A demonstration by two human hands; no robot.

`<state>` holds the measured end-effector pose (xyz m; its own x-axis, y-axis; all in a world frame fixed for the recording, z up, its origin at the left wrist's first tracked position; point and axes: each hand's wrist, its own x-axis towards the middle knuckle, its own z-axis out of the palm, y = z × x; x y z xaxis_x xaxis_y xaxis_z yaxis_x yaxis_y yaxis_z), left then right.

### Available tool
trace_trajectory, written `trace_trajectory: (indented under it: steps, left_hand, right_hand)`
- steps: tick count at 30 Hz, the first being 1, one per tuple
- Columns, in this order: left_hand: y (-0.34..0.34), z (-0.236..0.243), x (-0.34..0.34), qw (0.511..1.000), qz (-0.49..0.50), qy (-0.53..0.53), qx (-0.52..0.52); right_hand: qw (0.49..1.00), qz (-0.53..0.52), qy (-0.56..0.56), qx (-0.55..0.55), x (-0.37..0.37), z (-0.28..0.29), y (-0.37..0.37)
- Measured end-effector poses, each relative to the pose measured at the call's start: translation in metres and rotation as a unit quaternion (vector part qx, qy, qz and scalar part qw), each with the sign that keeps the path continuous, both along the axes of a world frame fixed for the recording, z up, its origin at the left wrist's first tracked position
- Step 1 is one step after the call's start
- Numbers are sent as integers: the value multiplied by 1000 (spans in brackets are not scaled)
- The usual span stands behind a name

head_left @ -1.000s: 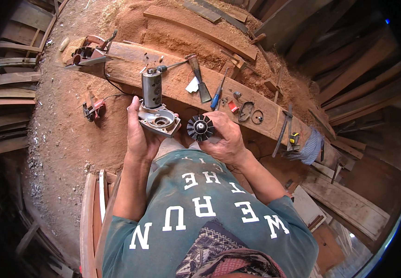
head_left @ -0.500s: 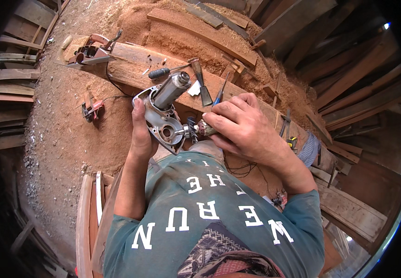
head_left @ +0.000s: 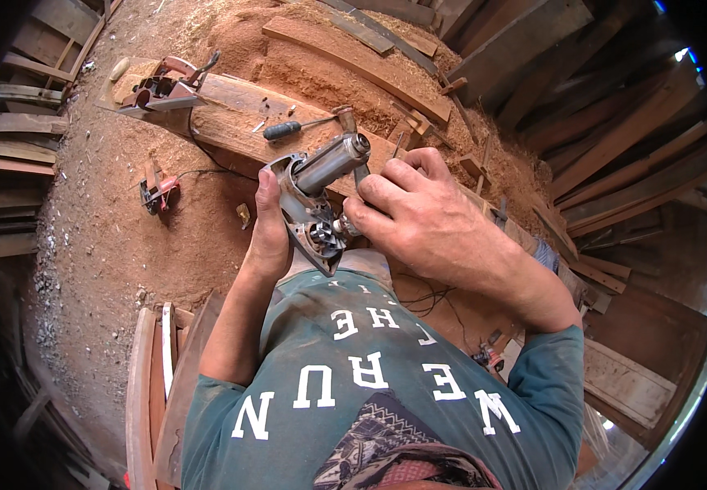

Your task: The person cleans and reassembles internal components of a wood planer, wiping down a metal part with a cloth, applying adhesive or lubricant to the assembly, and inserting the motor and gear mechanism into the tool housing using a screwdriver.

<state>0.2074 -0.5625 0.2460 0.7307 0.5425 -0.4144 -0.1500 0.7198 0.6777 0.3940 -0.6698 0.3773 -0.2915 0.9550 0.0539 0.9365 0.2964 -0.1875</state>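
Left hand [head_left: 270,233]: closed on the left side of the metal housing [head_left: 296,207], thumb pointing up along its edge, the other fingers hidden underneath.
Left forearm [head_left: 237,328]: rises steeply from the sleeve, leaning slightly right.
Right hand [head_left: 419,204]: back turned up, fingers bent and bunched around the near end of the finned rotor [head_left: 326,236]; thumb out of sight.
Right forearm [head_left: 525,282]: slants up and left from an elbow bent outward.
Metal housing: between the hands, above the lap, tilted.
Finned rotor: blades at the housing's lower opening; how far it is seated, I cannot tell.
Cylinder [head_left: 325,169]: juts from the housing toward upper right, its end near the right fingers.
Wooden beam [head_left: 231,102]: beyond the hands, bearing a dark-handled screwdriver [head_left: 282,130] and, leftmost, a planer [head_left: 157,96].
Red tool [head_left: 161,196]: on dusty ground, well left of the left hand.
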Motion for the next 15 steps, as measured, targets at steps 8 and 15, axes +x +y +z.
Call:
trace_trajectory:
  steps: [8, 15]
  left_hand:
    - [-1, 8, 4, 999, -12, -17, 39]
    - [0, 25, 10, 995, -28, -8, 91]
  right_hand:
    - [999, 18, -39, 16, -3, 6, 7]
    - [998, 36, -52, -4, -5, 15, 11]
